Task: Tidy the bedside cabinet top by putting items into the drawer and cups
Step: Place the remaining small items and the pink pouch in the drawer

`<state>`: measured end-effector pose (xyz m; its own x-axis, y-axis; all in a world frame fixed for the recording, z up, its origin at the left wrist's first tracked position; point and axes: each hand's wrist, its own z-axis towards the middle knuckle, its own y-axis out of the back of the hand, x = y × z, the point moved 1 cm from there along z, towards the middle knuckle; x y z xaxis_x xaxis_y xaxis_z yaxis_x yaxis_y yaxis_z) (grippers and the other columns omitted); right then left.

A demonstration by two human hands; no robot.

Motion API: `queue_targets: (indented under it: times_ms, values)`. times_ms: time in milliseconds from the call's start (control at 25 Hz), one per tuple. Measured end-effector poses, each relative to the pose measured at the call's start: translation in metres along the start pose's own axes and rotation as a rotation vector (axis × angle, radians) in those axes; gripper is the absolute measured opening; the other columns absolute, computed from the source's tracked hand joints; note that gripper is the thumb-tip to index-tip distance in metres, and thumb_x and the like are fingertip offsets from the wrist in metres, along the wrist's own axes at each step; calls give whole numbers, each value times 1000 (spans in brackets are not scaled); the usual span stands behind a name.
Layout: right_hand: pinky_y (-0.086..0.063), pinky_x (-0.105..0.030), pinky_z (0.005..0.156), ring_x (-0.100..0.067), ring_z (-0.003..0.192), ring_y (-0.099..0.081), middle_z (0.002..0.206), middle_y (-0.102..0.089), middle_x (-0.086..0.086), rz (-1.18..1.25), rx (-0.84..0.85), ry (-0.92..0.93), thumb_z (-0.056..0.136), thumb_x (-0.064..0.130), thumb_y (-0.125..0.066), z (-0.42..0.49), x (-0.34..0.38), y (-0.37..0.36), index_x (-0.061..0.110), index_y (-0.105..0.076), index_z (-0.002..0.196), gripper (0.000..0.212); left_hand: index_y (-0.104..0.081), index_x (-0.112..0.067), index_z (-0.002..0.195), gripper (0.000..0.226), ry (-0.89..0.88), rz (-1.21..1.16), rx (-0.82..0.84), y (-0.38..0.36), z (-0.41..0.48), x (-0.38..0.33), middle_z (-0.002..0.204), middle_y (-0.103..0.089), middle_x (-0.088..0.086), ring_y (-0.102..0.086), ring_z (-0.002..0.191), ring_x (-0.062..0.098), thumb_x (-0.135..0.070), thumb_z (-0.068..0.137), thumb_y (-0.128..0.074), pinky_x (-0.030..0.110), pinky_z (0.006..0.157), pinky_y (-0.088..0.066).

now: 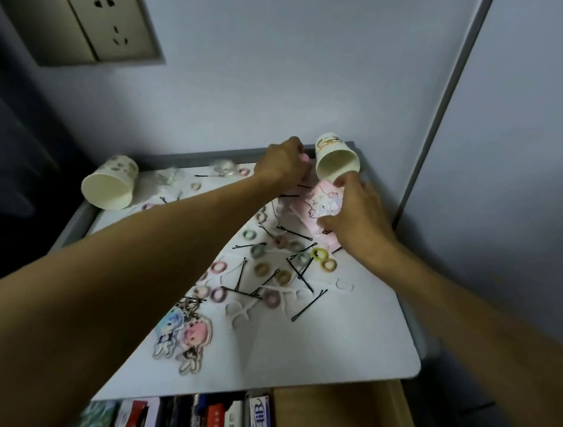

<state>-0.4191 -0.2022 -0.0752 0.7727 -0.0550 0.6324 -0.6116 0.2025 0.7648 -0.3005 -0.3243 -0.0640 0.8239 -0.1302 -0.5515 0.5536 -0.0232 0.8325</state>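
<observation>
The white cabinet top [347, 340] is strewn with several small hair ties [261, 269], black bobby pins [309, 304] and white floss picks. At the back right lies a pink tissue pack [322, 201] with a cartoon print. My right hand [358, 217] grips its near end. My left hand [283, 165] is closed on something pink at the pack's far end. One paper cup [336, 162] stands at the back right between my hands. Another paper cup [111, 181] stands at the back left. Two acrylic character keychains [182, 338] lie near the front.
The wooden drawer [339, 422] below the top is open, with a row of small boxes and packs [215, 420] along its left part. A grey raised rim edges the cabinet. A wall socket [109, 23] is up on the left wall.
</observation>
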Motion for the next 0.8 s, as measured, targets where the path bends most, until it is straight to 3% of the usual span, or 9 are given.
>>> queue_targets:
  times_ms: [80,200,320,440,560,640,720,800]
  values:
    - [-54,-31,68,-27,99,-63,121,-59,-11,86,-16,-55,78,13,-80,3,2,5,15,-45,130,63,-55,-11,120,30,16,-33,-29,-6,3,-3,109,-64,10,-64,95,28,-25,95,-49,42,84,-57]
    - [-48,-20,55,-19,85,-68,117,-67,-7,163,31,-127,85,21,-74,5,5,19,15,-56,126,45,-51,-9,124,30,79,-147,-84,1,-4,-8,105,-59,8,-63,95,27,-21,97,-51,39,82,-57]
    - [-43,-14,44,-6,65,-61,115,-69,-4,322,77,-183,92,20,-65,-3,14,34,14,-58,128,37,-45,-14,133,40,174,-444,-114,34,-36,-5,113,-62,8,-62,91,18,-21,97,-58,25,65,-52]
    - [-40,-9,37,0,66,-57,120,-63,-4,461,94,-191,94,11,-60,-34,30,48,18,-47,136,45,-46,-17,133,43,164,-704,-127,77,-98,-6,110,-64,11,-62,89,17,-21,94,-62,28,77,-54]
    - [-55,-21,48,-13,83,-66,121,-59,0,544,136,-133,92,5,-62,-82,39,56,36,-35,141,64,-49,-18,128,37,89,-795,-44,103,-172,-11,105,-63,7,-66,95,21,-13,94,-61,34,86,-55]
    - [-61,-33,65,-17,92,-68,121,-61,1,537,181,-96,93,9,-61,-118,48,60,39,-52,129,48,-53,-19,122,29,72,-820,23,111,-222,-14,107,-66,7,-67,98,23,-15,94,-61,37,88,-56]
    - [-59,-28,77,-13,94,-68,116,-65,3,542,209,-89,96,14,-58,-150,57,61,34,-64,116,29,-58,-20,111,18,53,-822,94,109,-263,-15,106,-69,6,-69,94,21,-15,94,-61,33,83,-58]
    - [-56,-23,78,-12,90,-70,104,-72,5,592,192,-110,100,26,-50,-176,66,62,28,-68,110,21,-62,-22,104,14,28,-778,125,103,-292,-13,107,-69,3,-71,87,14,-14,92,-64,23,73,-58]
